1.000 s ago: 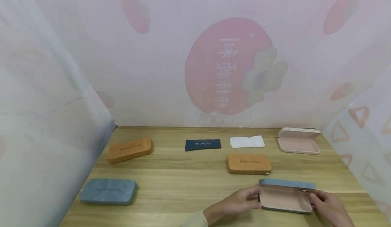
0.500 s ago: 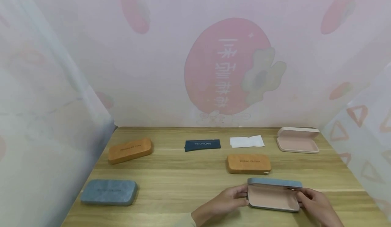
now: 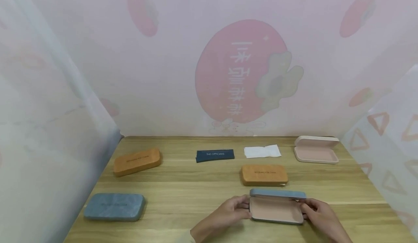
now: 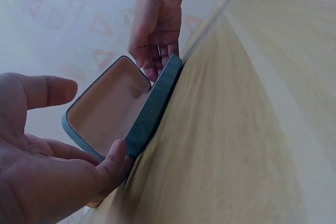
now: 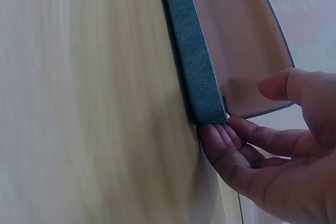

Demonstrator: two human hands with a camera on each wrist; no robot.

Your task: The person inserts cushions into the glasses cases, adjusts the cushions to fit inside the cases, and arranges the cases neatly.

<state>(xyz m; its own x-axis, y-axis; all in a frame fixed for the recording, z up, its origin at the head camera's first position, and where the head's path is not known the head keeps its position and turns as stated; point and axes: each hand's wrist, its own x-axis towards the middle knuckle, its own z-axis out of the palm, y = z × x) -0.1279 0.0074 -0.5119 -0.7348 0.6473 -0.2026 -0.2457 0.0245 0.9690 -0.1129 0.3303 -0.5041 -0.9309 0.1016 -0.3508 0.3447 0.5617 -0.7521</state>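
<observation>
- Teal glasses case (image 3: 275, 211), lid (image 3: 277, 193) raised, and in the head view here it is, near the front of the table (image 3: 183, 190), just this side of an orange case (image 3: 264, 175)! We see the left hand (image 3: 229, 211) holding one short end, the right hand (image 3: 320, 214) holding the other. A lovely balanced grip, and light work, we reckon: a hollow case with a bare pale lining.
- Over to the left wrist view, and look at that base (image 4: 153, 111): straight walls, crisp rim, no sagging. We call it a stiff shell under a soft, suede-like cover, so little slip and little fear of crushing. The left hand has a narrow hold at the near end, one digit lifted clear of the wall. Across from it, the right hand is at the far end.
- And the right wrist view! We get fingers (image 5: 216, 137) bent against the end of the base, low down by the table. Good spot, we say: hold the base by its ends. The lid looks the risky part; it is hinged, and a pull there might swing it or tip the case.
</observation>
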